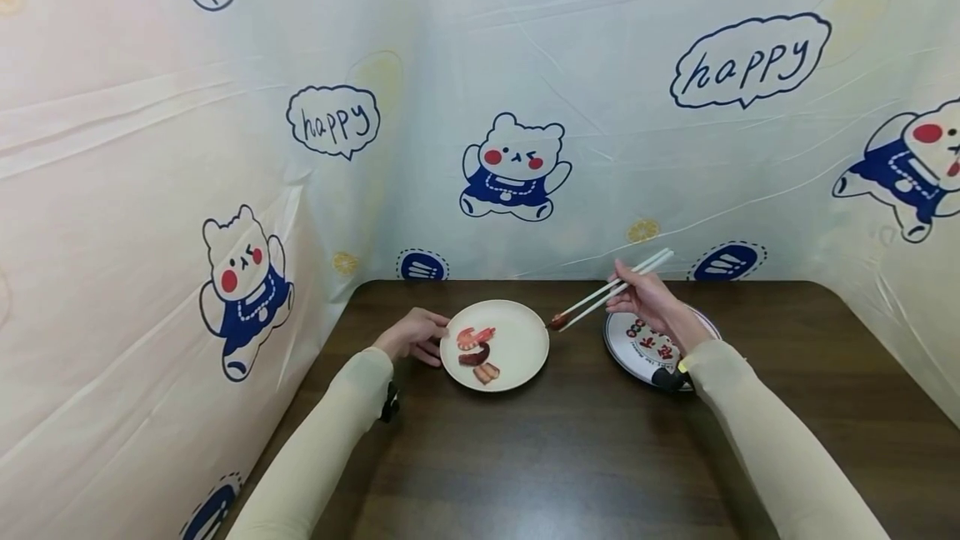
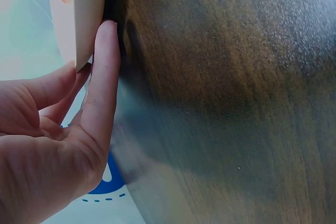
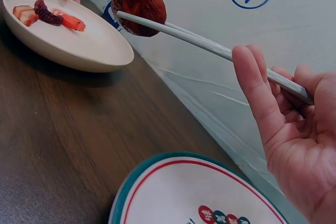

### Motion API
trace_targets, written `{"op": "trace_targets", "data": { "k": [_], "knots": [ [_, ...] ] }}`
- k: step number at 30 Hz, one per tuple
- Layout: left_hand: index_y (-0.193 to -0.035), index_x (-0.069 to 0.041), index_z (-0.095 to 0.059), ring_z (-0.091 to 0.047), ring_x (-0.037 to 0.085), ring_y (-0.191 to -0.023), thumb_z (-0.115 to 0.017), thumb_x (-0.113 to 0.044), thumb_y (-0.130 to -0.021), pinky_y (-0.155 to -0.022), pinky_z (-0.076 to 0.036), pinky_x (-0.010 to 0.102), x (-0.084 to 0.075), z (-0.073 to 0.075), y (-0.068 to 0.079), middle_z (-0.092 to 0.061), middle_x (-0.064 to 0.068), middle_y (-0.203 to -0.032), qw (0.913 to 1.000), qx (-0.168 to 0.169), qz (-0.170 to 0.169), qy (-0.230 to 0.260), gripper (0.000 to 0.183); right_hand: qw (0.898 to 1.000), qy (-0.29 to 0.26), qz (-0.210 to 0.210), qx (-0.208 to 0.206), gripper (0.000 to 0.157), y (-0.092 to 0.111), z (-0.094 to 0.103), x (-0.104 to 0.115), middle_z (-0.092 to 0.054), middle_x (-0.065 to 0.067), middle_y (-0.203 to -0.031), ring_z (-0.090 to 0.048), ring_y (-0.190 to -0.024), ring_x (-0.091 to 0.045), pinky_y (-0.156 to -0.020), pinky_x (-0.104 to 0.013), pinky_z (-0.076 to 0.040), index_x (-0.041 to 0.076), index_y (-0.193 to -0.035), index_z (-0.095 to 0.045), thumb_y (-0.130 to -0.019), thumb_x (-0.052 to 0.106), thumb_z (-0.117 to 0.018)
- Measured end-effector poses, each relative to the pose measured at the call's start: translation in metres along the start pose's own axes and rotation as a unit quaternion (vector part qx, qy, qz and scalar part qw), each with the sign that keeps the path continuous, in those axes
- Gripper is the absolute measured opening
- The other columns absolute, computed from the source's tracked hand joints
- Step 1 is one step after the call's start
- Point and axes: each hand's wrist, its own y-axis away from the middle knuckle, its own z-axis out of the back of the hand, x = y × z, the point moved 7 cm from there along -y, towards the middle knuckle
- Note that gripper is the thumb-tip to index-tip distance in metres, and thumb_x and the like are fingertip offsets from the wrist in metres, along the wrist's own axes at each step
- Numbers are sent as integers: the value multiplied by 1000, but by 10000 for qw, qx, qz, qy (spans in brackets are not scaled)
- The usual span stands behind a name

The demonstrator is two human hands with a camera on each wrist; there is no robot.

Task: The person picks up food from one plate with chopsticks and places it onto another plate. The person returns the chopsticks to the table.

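My right hand [image 1: 651, 300] [image 3: 294, 129] grips a pair of white chopsticks [image 1: 611, 293] [image 3: 210, 46]. Their tips pinch a dark red round piece of food [image 1: 557, 322] [image 3: 139, 2], held in the air just right of the beige plate [image 1: 517, 348] [image 3: 94, 43]. That plate carries a few pieces of red and dark food [image 1: 477, 350] [image 3: 47, 14] on its left side. My left hand [image 1: 412, 335] [image 2: 58, 129] rests at the plate's left rim [image 2: 84, 19], with its fingers [image 2: 102, 77] touching the edge.
A white plate with a teal and red rim and printed marks [image 1: 637, 344] [image 3: 199, 192] lies under my right wrist. The dark wooden table [image 1: 540, 457] is walled on three sides by a plastic sheet printed with bears [image 1: 513, 165].
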Motion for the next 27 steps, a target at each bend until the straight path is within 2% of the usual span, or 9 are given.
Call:
{"op": "trace_targets", "data": {
  "k": [9,14,18,27],
  "knots": [
    [-146,0,-60,-74,28,-81,-59,-7,-107,-71,-67,43,1,1,-1,-66,21,-124,10000,3,21,46,39,9996,259,141,-20,40,-4,-9,-8,-70,-13,-73,-74,-63,-21,-68,-34,-66,0,-96,-65,-115,28,-43],
    [-146,0,-61,-74,28,-81,-59,-7,-107,-71,-67,42,1,1,-2,-66,21,-123,10000,-23,21,30,39,9990,417,167,-8,39,-7,-14,-12,-70,-13,-74,-74,-64,-21,-69,-34,-66,-3,-100,-63,-115,28,-44],
    [-146,0,-60,-74,28,-82,-59,-7,-107,-71,-67,43,0,2,-2,-66,20,-123,10000,-50,21,24,40,9990,392,205,-20,38,-11,-19,-15,-69,-13,-75,-74,-64,-21,-70,-35,-67,-2,-99,-63,-115,27,-45],
    [-147,0,-60,-74,28,-81,-59,-8,-108,-71,-67,42,1,1,0,-66,21,-123,10000,-47,22,-11,40,9977,504,297,-336,37,-16,-24,-29,-66,-12,-78,-72,-63,-20,-68,-37,-67,-2,-99,-62,-114,29,-48]
  ]
}}
